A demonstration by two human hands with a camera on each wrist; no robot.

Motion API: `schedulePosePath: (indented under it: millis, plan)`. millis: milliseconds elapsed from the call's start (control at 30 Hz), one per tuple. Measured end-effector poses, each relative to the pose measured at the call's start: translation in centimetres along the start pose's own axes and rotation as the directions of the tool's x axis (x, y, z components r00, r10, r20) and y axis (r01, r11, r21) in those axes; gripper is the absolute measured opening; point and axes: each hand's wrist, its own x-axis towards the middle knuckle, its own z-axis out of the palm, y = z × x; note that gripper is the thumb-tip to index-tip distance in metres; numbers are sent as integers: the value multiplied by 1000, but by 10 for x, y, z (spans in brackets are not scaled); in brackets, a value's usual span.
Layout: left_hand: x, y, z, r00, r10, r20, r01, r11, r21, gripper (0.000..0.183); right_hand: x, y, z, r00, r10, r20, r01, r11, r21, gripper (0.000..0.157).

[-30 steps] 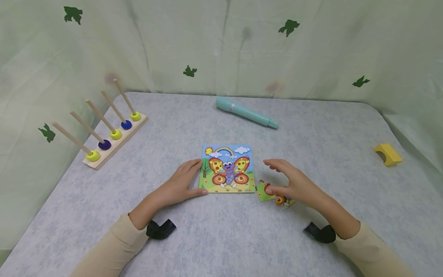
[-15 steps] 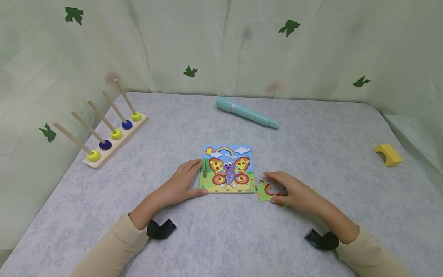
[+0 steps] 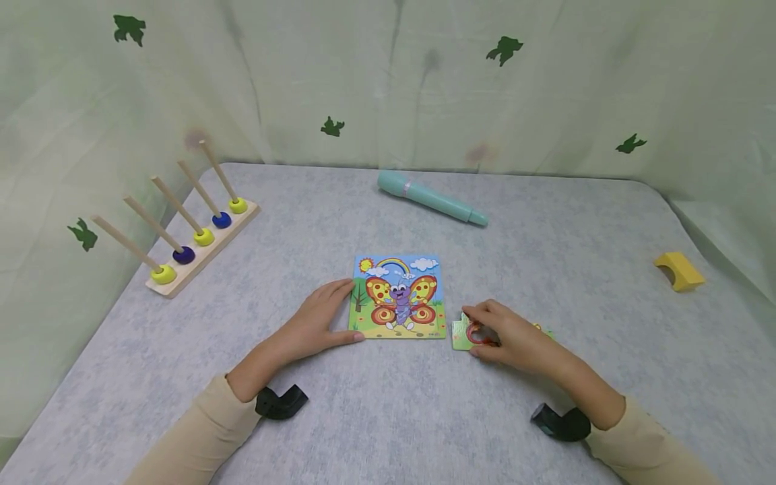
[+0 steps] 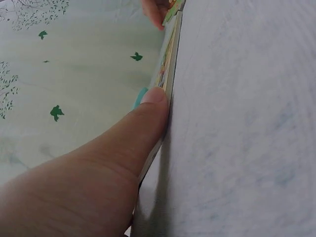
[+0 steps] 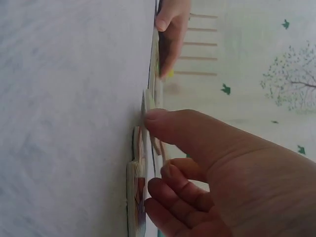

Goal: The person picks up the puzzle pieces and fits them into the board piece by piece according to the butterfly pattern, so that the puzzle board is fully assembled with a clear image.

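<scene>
A square butterfly picture puzzle [image 3: 400,289] lies flat on the table. My left hand [image 3: 315,323] rests at its left edge, the fingers stretched along the side and the thumb [image 4: 154,96] on the lower left corner. Just right of the puzzle, my right hand [image 3: 512,343] pinches a green puzzle piece [image 3: 461,335] with a red curl on it, between thumb and fingers. In the right wrist view this piece is tilted off the table. More puzzle pieces [image 5: 136,192] lie under that hand, mostly hidden from the head view.
A wooden peg rack [image 3: 206,254] with yellow and blue beads stands at the left. Behind the puzzle lies a teal marker-shaped toy [image 3: 433,200]. A yellow arch block [image 3: 680,271] sits near the table's right edge. A pale curtain [image 3: 388,81] hangs behind.
My right hand has come down, its fingers have closed on the green puzzle piece, and the piece has turned and shifted slightly. The left hand and the puzzle stay still.
</scene>
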Motion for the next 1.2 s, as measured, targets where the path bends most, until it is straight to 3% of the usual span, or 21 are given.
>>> schedulePosePath:
  millis: [133, 300, 500, 633, 833, 1200]
  plan:
    - [1, -2, 2, 999, 22, -24, -22, 1000, -2, 90, 1, -5, -3, 998, -15, -57, 15, 1000, -11, 58]
    - [2, -4, 3, 999, 37, -34, -37, 999, -2, 88, 8, -18, -9, 992, -30, -119, 40, 996, 82, 56]
    - [2, -6, 1, 998, 61, -27, -61, 998, -24, 85, 30, -39, -6, 962, -146, -233, 160, 986, 45, 60]
    - [2, -9, -1, 995, 98, -22, -99, 994, -51, 82, 47, -55, 1, 954, -156, -258, 185, 978, 93, 61]
    - [1, -13, -3, 992, 127, 2, -127, 988, -93, 77, 69, -64, 19, 964, -142, -223, 177, 974, 143, 58]
    - [0, -12, -7, 991, 137, -10, -137, 980, -148, 73, 96, -58, 48, 991, -79, -103, 90, 990, 108, 56]
